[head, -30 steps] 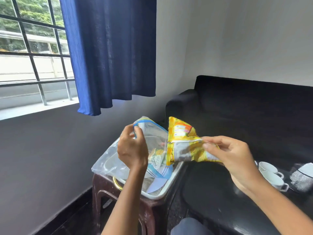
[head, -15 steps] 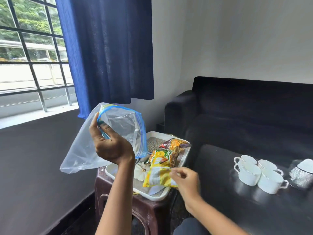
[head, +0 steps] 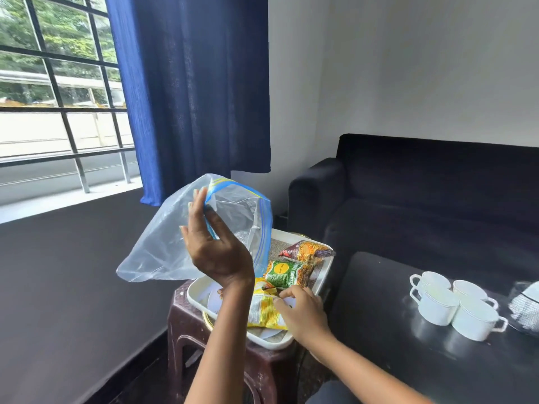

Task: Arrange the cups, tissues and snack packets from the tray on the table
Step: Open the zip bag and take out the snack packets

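Snack packets are the step in hand. Our left hand (head: 217,252) is raised above the white tray (head: 322,279), thumb and fingers pinched on the blue-striped mouth of a clear zip bag (head: 163,252), which hangs limp and looks empty. Our right hand (head: 303,312) is down at the tray's near right corner, fingers curled onto the upper edge of a yellow packet (head: 264,312) that lies flat there. The grip looks light, fingertips only, and we cannot tell whether it is already lifted off the tray. Past it, along the tray's right side, lie a green packet (head: 287,274) and, near the far right corner, an orange and brown packet (head: 307,252). The tray sits on a dark brown stool (head: 262,364) just left of the black table (head: 408,360).

Four white cups (head: 455,306) already stand clustered towards the right of the tabletop, and something silvery (head: 525,309) at its right edge may be the tissues; it is cropped, so we cannot be sure.

By our reckoning the cups are done and the three packets remain. The next move calls for a firmer pinch on the yellow packet, then a carry rightwards over the tray's rim to bare tabletop, short of the cups. The crinkly foil could slip, and the bag in our left hand needs setting aside.
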A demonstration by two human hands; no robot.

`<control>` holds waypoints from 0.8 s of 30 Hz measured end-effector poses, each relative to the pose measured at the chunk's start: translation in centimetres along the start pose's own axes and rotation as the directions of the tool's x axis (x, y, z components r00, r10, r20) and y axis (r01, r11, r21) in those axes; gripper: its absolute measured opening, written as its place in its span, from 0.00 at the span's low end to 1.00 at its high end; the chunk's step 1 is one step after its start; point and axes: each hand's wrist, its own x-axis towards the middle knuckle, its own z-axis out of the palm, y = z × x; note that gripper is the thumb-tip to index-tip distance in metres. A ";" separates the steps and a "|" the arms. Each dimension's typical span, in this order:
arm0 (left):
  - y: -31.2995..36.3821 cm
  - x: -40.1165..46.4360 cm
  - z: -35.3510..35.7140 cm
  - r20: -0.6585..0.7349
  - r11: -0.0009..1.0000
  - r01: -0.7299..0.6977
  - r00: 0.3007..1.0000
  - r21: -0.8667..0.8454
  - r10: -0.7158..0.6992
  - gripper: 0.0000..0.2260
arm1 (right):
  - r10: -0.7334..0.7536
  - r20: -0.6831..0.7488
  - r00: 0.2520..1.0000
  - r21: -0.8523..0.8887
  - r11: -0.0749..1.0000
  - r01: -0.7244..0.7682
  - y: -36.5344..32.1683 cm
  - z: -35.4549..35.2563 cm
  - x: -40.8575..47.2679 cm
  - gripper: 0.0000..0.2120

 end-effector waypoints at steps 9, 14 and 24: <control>1.5 -3.8 1.0 0.322 0.948 -0.318 0.898 0.002 0.301 0.15 | 0.001 -0.277 0.961 0.577 0.799 0.166 -0.2 -13.4 1.8 0.05; 3.4 -7.7 1.1 0.529 0.860 -0.489 0.697 -0.146 0.485 0.15 | -0.042 -0.026 0.999 0.684 0.728 0.048 -0.1 -20.8 2.3 0.39; 5.1 -11.5 0.6 0.697 0.733 -0.597 0.371 -0.327 0.613 0.16 | -0.056 0.298 0.953 0.729 0.657 -0.190 0.0 -20.6 -0.3 0.26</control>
